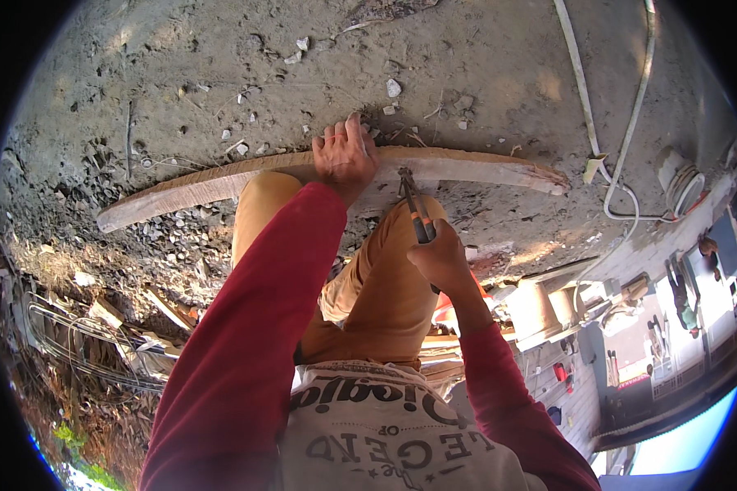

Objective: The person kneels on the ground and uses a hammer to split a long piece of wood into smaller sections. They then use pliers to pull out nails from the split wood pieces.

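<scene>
A long wooden plank [475, 168] lies across in front of my knees, its ends bending down toward the rim of the view. My left hand [345, 157] is wrapped over the plank's upper edge left of its middle, fingers on the far side. In my right hand [440, 252] I grip a pair of pincers [416, 209] by dark handles with orange bands. The pincers' jaws meet the plank's near face, right of my left hand. Whether a nail sits between the jaws is too small to tell.
Bare ground with scattered stones [394, 87] stretches beyond the plank. A pale hose or cable [581, 78] runs down the right side. Bent metal rods [82, 327] and wood scraps lie at the lower left. Plastic buckets [532, 309] stand at the right by a wall.
</scene>
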Tool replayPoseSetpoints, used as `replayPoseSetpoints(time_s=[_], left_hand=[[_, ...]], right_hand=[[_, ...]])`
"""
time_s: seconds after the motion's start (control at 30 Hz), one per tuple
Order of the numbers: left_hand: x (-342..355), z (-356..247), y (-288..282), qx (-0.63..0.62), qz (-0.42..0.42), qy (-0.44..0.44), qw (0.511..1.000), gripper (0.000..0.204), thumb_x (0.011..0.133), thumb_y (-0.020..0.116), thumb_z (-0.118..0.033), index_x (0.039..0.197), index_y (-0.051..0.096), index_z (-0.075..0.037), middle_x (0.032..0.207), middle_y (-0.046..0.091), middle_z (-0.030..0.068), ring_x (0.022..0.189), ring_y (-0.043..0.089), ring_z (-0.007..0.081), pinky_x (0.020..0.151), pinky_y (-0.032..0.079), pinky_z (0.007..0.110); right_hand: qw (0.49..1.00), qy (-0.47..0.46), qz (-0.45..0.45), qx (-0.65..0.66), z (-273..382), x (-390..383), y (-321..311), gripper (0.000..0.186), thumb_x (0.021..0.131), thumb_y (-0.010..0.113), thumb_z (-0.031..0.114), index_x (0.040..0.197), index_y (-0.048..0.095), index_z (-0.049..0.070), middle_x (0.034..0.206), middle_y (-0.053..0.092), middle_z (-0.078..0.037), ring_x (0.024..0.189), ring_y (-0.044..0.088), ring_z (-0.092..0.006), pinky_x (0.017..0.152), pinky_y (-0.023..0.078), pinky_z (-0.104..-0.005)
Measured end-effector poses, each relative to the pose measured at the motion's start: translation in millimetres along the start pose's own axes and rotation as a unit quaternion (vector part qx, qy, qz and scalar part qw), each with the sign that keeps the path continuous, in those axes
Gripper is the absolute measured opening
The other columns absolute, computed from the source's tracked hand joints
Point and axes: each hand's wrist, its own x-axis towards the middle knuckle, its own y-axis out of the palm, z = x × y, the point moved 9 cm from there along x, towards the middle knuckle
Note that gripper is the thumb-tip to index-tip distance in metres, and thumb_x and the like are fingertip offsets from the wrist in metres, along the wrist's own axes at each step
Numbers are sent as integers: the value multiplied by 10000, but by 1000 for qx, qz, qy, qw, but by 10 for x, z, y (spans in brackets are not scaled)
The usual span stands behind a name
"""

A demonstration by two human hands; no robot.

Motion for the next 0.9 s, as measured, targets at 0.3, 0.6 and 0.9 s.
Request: replayPoseSetpoints(time_s=[0.3,0.6,0.9], left_hand=[[-31,103,52,17,-11,-4,1000,353,993,526,-268,1258,634,-60,1097,742,161,1062,679,363,941,467,510],[-40,17,71,8,-41,21,999,348,1002,511,-305,1193,649,-48,1102,742,183,1051,692,381,918,500,529],[57,95,134,10,5,-23,1000,433,1014,550,-439,1190,667,-61,1164,721,194,1144,657,386,1003,481,519]], right_hand=[[917,-50,-120,377,-888,-1113,-641,384,757,587,-48,1138,601,7,764,563,-14,622,532,-97,530,429,-261],[891,-113,-433,-78,-2907,187,-1116,308,862,721,142,1115,690,-30,819,652,-107,706,673,-202,658,568,-358],[929,-37,-366,51,-3128,540,-1007,632,788,577,69,1409,669,144,1105,713,-266,1103,693,-412,922,530,-444]])
